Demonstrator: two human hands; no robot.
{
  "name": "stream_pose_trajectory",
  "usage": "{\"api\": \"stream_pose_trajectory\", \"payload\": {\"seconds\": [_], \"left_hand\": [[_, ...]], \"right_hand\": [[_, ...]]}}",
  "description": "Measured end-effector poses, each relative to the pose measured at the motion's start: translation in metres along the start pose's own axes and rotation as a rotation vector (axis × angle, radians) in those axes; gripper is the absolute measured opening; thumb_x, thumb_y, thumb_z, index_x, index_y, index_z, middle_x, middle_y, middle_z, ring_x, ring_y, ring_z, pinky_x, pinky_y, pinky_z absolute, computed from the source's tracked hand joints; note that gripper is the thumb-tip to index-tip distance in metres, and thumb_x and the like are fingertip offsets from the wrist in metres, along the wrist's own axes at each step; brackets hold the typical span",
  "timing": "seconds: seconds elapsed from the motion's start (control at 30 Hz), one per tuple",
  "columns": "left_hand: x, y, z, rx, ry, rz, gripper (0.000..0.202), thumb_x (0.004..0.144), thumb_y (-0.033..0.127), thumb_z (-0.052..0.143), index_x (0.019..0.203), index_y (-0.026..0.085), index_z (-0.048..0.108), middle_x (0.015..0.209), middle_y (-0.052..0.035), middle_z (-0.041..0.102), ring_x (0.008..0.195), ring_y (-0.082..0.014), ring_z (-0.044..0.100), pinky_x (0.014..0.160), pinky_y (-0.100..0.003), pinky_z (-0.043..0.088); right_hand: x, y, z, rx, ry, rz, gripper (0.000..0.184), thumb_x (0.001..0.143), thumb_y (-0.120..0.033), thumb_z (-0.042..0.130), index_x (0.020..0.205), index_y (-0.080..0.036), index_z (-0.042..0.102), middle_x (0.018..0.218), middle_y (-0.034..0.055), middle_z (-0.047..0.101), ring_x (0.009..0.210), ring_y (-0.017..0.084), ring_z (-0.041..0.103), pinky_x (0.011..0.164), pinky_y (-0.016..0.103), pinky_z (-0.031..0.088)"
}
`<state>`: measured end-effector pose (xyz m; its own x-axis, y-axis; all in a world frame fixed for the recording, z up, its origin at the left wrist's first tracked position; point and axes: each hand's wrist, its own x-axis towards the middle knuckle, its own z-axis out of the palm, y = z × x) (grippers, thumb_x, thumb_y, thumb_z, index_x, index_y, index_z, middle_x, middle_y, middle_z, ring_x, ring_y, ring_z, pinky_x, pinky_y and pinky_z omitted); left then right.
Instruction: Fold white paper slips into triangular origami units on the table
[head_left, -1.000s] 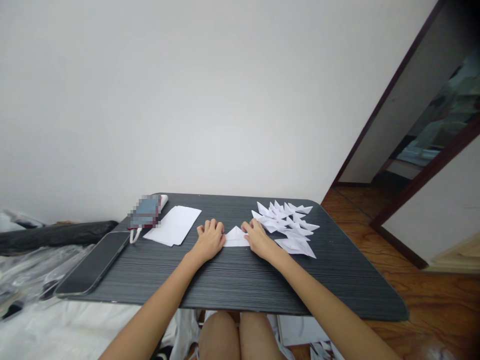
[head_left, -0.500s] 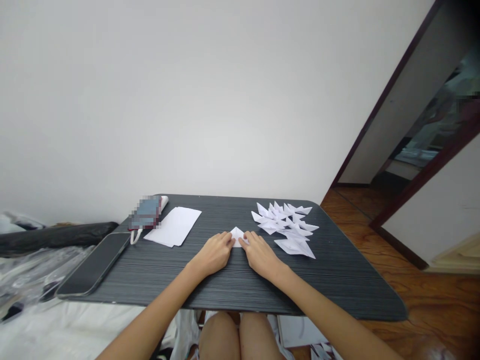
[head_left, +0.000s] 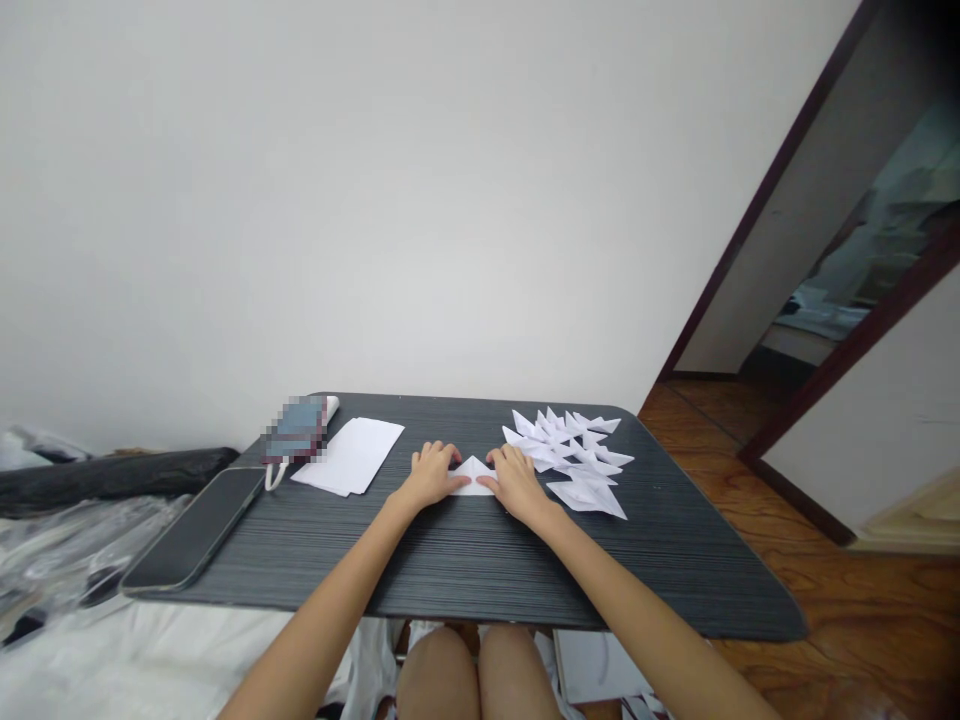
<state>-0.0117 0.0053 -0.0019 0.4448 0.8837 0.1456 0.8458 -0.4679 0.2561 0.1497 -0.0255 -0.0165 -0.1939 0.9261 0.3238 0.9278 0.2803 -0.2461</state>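
The paper (head_left: 472,470) lies peak-forward on the table (head_left: 465,575) between left hand (head_left: 433,475) and right hand (head_left: 516,478), each grip half-curled, thumb on it, whether pinching I cannot tell, with sheets (head_left: 352,455) leftward, folded shapes (head_left: 589,494) rightward.

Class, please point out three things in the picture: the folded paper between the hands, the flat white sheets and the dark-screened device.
Folded paper (head_left: 473,469): head view, its upper pointed part.
Flat white sheets (head_left: 351,456): head view, top sheet's face.
Dark-screened device (head_left: 196,529): head view, middle of its screen.
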Motion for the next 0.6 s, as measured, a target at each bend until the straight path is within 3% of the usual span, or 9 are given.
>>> {"api": "stream_pose_trajectory", "payload": {"seconds": [0.1, 0.23, 0.33, 0.43, 0.6], "left_hand": [[0.001, -0.004, 0.000, -0.079, -0.035, 0.001, 0.032, 0.068, 0.042, 0.054, 0.091, 0.021, 0.053, 0.092, -0.0052, 0.050, 0.091, -0.0235, 0.042, 0.071, -0.038, 0.033], [-0.002, -0.007, 0.001, -0.125, -0.038, 0.014, 0.027, 0.070, 0.042, 0.052, 0.083, 0.018, 0.053, 0.090, -0.0042, 0.051, 0.090, -0.0220, 0.042, 0.070, -0.036, 0.030], [-0.008, -0.004, -0.003, -0.103, 0.017, 0.117, 0.022, 0.077, 0.037, 0.045, 0.076, 0.016, 0.052, 0.083, -0.0028, 0.052, 0.085, -0.0186, 0.043, 0.071, -0.035, 0.028], [-0.014, -0.001, -0.012, -0.057, 0.204, 0.223, 0.022, 0.083, 0.028, 0.036, 0.079, 0.017, 0.054, 0.084, -0.0028, 0.052, 0.084, -0.0161, 0.043, 0.074, -0.036, 0.025], [-0.019, -0.005, -0.015, -0.026, 0.109, 0.466, 0.026, 0.084, 0.025, 0.036, 0.075, 0.016, 0.058, 0.080, -0.0041, 0.054, 0.079, -0.0143, 0.045, 0.071, -0.029, 0.030]], "right_hand": [[0.007, 0.005, 0.004, 0.096, -0.087, 0.027, 0.025, 0.071, -0.032, 0.056, 0.089, -0.016, 0.050, 0.093, 0.0076, 0.048, 0.093, 0.022, 0.042, 0.076, 0.034, 0.031], [0.009, 0.003, 0.000, 0.157, -0.149, 0.049, 0.019, 0.071, -0.030, 0.056, 0.081, -0.015, 0.051, 0.090, 0.0066, 0.048, 0.091, 0.022, 0.042, 0.075, 0.034, 0.030], [0.005, 0.000, -0.011, 0.191, -0.044, -0.087, 0.009, 0.076, -0.025, 0.051, 0.076, -0.016, 0.051, 0.086, 0.0033, 0.050, 0.087, 0.018, 0.043, 0.074, 0.032, 0.028], [0.001, -0.001, -0.022, 0.206, 0.074, -0.209, 0.006, 0.080, -0.018, 0.045, 0.077, -0.017, 0.051, 0.081, 0.0019, 0.053, 0.082, 0.015, 0.045, 0.074, 0.030, 0.027], [-0.004, 0.007, -0.024, 0.175, -0.003, -0.366, 0.013, 0.080, -0.014, 0.042, 0.077, -0.015, 0.054, 0.077, 0.0037, 0.057, 0.076, 0.015, 0.048, 0.070, 0.027, 0.030]]}}
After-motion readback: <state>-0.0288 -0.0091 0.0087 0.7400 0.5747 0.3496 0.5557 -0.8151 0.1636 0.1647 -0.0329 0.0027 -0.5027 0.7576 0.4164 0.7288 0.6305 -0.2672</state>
